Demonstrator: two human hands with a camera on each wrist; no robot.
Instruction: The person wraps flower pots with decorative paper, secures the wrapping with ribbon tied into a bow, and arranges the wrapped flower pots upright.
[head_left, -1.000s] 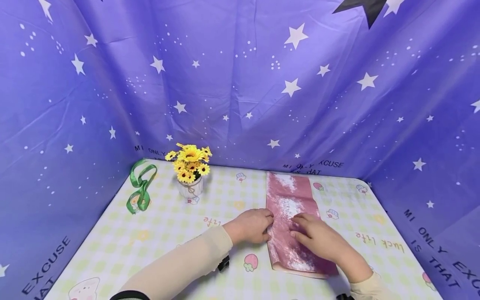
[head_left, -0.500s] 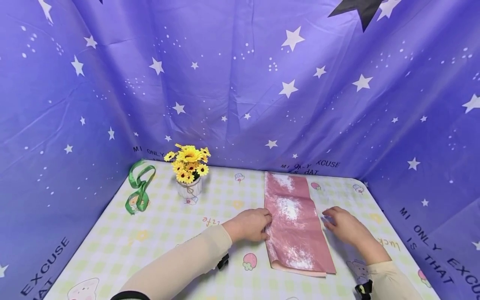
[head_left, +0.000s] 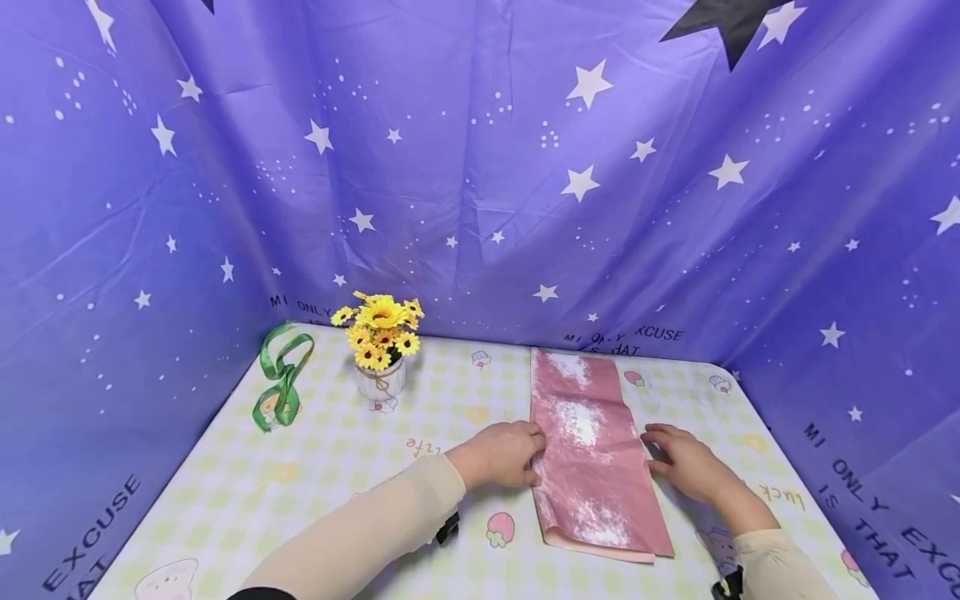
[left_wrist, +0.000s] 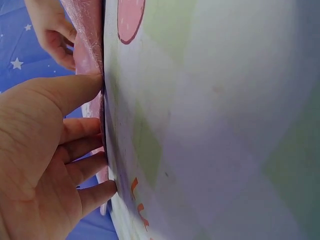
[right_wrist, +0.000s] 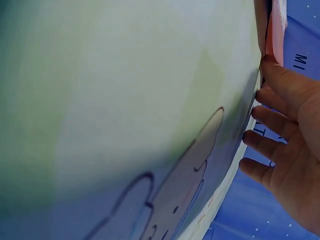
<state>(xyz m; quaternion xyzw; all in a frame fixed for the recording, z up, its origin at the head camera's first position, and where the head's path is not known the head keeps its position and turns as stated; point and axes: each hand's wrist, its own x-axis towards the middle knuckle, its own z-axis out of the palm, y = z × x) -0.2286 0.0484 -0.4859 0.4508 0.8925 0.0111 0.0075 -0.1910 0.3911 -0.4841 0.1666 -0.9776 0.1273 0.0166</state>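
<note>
A glossy pink folded sheet (head_left: 596, 467) lies on the right half of the checked table (head_left: 315, 517). At its left edge, the left hand (head_left: 501, 456) touches it with fingers slightly spread; at its right edge, the right hand (head_left: 692, 465) rests its thumb, fingers spread. A potted sunflower bunch (head_left: 381, 321) stands far left, beside a green ribbon (head_left: 283, 392).

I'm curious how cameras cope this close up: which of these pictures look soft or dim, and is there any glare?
Head view: bright and fairly crisp, with white patches on the pink sheet that could be glare or print; left wrist view: dimmer, tablecloth checks soft; right wrist view: also dim, checks blurred, right hand crisper.
</note>
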